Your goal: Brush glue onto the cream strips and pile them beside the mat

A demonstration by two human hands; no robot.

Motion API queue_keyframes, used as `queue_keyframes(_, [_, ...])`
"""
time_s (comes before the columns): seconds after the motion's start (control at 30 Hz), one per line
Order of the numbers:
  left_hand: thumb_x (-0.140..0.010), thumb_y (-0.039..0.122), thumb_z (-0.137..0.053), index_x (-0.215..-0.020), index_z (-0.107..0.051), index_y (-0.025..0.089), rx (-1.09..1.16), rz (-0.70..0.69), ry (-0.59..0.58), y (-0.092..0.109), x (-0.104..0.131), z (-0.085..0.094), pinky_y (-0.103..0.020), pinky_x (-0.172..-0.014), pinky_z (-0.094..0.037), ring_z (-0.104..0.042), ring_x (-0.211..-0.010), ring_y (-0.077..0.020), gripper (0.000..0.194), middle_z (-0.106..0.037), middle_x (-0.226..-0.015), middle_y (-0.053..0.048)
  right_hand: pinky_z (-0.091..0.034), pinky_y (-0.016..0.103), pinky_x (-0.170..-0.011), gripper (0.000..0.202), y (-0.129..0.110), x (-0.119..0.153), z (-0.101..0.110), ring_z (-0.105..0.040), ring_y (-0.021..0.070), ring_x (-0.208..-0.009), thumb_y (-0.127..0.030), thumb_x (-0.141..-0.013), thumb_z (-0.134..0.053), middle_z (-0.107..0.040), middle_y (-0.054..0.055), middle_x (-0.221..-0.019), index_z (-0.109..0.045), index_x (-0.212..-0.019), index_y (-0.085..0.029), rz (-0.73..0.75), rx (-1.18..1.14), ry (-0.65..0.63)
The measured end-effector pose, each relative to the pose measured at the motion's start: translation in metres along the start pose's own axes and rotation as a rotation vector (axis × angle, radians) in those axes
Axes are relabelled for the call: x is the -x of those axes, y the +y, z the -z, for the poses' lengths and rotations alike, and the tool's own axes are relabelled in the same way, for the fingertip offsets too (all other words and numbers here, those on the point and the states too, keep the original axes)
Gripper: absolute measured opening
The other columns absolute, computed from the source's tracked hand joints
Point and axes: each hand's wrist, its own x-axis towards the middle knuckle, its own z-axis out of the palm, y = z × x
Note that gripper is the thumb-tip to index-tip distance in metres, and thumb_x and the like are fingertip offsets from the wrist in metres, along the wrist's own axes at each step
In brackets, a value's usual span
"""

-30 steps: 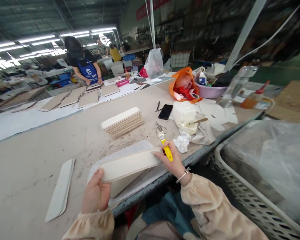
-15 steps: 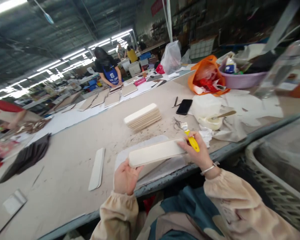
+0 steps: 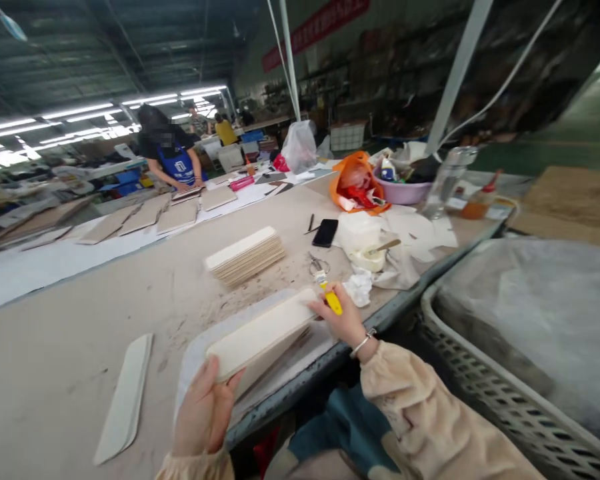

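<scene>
My left hand point(image 3: 205, 407) grips the near end of a long white board strip point(image 3: 263, 330) with rounded corners, thumb on top. At its far end, fingers of my right hand point(image 3: 343, 317) touch the same strip. A yellow-handled tool point(image 3: 333, 301) with a pale flat head is also held in my right hand; its exact kind is unclear. The strip is raised at a tilt above a white sheet point(image 3: 193, 360) on the table. Beyond it stands a neat stack of similar strips point(image 3: 247, 257). To the left lie a few more strips point(image 3: 125, 400), slightly fanned.
Scissors point(image 3: 319, 263), a black phone point(image 3: 325, 233) and a bowl of pale paste point(image 3: 370, 259) with a stick lie beyond my right hand. An orange bag point(image 3: 355, 183), purple basin point(image 3: 405, 192) and clear bottle point(image 3: 447, 183) stand farther back. A plastic basket point(image 3: 520, 393) is at right. A co-worker point(image 3: 173, 157) stands across.
The view has swung to the right, so everything appears farther left. Both hands still hold the strip, which now looks more tilted, and the yellow-handled tool stays in my right hand.
</scene>
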Motion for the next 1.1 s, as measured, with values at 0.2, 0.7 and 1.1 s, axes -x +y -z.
queue_keyframes(0.2, [-0.088, 0.015, -0.045, -0.108, -0.064, 0.023, 0.034, 0.050, 0.022, -0.013, 0.003, -0.001, -0.038, -0.093, -0.051, -0.055, -0.116, -0.0195, 0.029, -0.067, -0.114, -0.006, -0.037, 0.024, -0.055, 0.033, -0.001, 0.000, -0.004, -0.038, 0.0109, -0.058, -0.038, -0.072, -0.067, -0.038, -0.006, -0.067, -0.039, -0.083, -0.023, 0.134, 0.229, 0.081])
queue_keyframes(0.7, [-0.088, 0.012, -0.045, -0.108, -0.063, 0.024, 0.107, 0.068, 0.058, -0.029, 0.002, 0.000, -0.046, -0.097, -0.046, -0.053, -0.119, -0.0222, 0.030, -0.064, -0.120, -0.005, -0.032, 0.024, -0.055, 0.026, 0.002, -0.004, 0.001, -0.036, 0.0113, -0.056, -0.035, -0.078, -0.061, -0.035, -0.007, -0.065, -0.039, -0.085, -0.023, 0.146, 0.334, 0.059])
queue_keyframes(1.1, [-0.084, 0.014, -0.054, -0.103, -0.064, 0.018, 0.109, 0.087, 0.055, -0.026, -0.001, 0.005, -0.039, -0.089, -0.053, -0.065, -0.100, -0.0197, 0.023, -0.070, -0.105, -0.007, -0.033, 0.025, -0.051, 0.028, 0.001, -0.004, -0.008, -0.038, 0.0116, -0.054, -0.043, -0.079, -0.060, -0.038, -0.006, -0.064, -0.040, -0.084, -0.023, 0.106, 0.409, 0.103])
